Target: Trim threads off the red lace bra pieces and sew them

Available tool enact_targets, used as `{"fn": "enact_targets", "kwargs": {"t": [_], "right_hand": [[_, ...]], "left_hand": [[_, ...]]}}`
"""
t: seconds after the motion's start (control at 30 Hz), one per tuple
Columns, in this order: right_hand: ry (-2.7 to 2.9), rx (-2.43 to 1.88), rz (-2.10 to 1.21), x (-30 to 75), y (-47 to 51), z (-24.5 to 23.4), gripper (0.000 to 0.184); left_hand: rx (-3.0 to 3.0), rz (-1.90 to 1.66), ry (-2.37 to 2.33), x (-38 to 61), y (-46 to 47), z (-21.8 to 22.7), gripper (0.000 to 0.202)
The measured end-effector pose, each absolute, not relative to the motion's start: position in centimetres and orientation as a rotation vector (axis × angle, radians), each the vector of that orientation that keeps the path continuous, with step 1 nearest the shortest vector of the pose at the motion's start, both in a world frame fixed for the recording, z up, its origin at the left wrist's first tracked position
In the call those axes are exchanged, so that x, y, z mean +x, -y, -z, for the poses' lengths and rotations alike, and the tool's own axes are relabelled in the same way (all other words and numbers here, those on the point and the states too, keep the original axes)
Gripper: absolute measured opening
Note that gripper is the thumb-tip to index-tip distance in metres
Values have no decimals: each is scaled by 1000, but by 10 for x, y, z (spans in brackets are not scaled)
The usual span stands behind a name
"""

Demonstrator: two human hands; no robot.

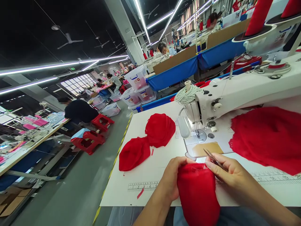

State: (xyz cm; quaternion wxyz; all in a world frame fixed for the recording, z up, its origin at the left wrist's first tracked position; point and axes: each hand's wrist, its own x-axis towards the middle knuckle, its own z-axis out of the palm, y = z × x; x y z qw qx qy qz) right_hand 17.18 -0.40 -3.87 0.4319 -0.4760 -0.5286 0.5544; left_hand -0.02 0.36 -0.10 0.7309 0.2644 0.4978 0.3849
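My left hand is closed on the left edge of a red fabric cup piece at the near edge of the white sewing table. My right hand grips the piece's right top edge and also holds small metal snips, their tips pointing up and left. Two more red cup pieces lie to the left on the table. A white sewing machine stands just behind my hands, its needle area above them.
A heap of red lace fabric lies at the right under the machine arm. Red thread cones stand on top. A printed ruler runs along the table front. Left is an aisle with red stools, plastic bins and seated workers.
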Motion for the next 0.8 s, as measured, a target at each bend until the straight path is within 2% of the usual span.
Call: {"fn": "enact_targets", "kwargs": {"t": [0.13,0.27,0.47,0.63,0.8], "right_hand": [[1262,-1161,-1462,171,5,41,36],[1249,-1135,-1477,172,6,50,35],[1338,-1321,-942,174,25,53,39],[1745,-1101,-1121,177,37,51,43],[1807,-1083,-1231,177,32,56,50]], "left_hand": [[664,-817,-1061,-2,-4,0,22],[767,-750,-1091,-3,-2,3,31],[778,-747,-1139,-1,-2,6,36],[775,-747,-1106,0,-4,6,36],[765,-752,-1091,0,-4,4,34]]}}
